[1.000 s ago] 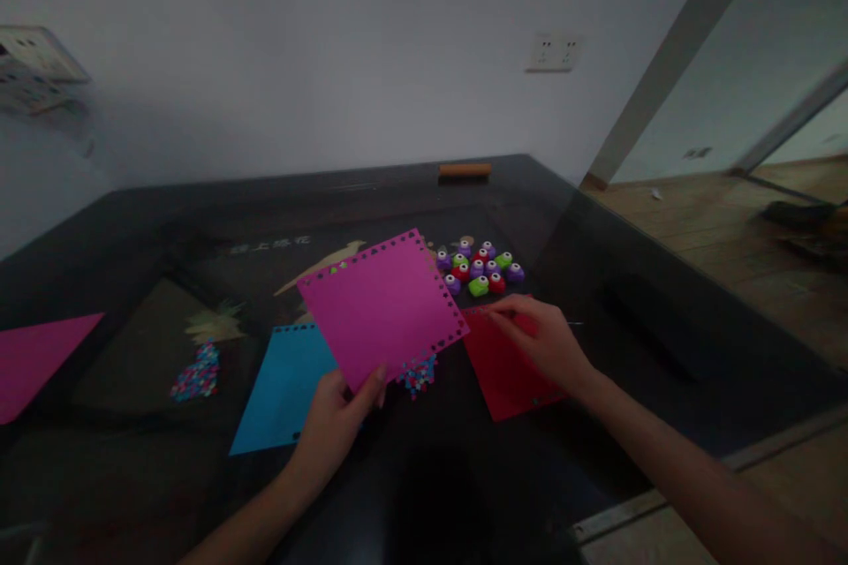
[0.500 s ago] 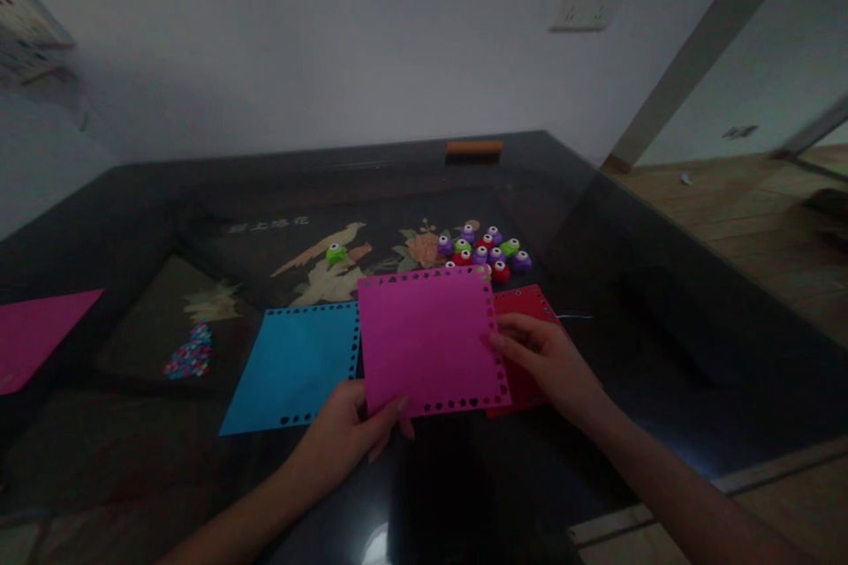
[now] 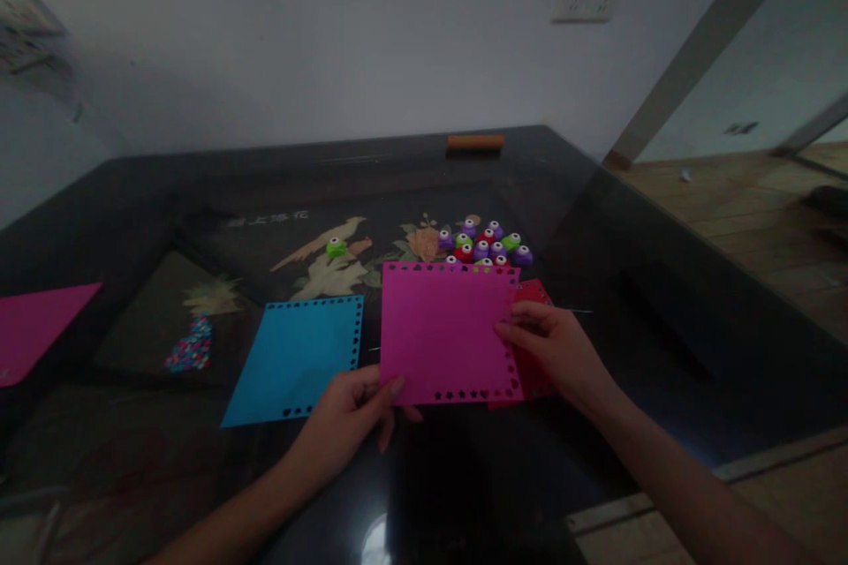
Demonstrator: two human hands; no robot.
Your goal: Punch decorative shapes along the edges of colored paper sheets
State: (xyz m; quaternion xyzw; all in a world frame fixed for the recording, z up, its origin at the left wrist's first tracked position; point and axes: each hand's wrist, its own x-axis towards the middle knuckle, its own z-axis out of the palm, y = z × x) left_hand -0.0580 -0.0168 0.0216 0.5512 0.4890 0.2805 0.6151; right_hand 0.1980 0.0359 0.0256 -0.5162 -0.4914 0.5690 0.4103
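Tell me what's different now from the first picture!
The pink paper in the left hand moved right and straightened, hiding more of the red paper. The right hand took hold of the pink paper's right edge. The blue paper and the little toys with eyes stayed put.

The held pink sheet (image 3: 445, 335), blue sheet (image 3: 298, 357) and red sheet (image 3: 535, 375) are smooth, matt paper, the black tabletop (image 3: 464, 468) is glossy, and the small one-eyed figures (image 3: 523, 256), dimly seen, are probably plastic.
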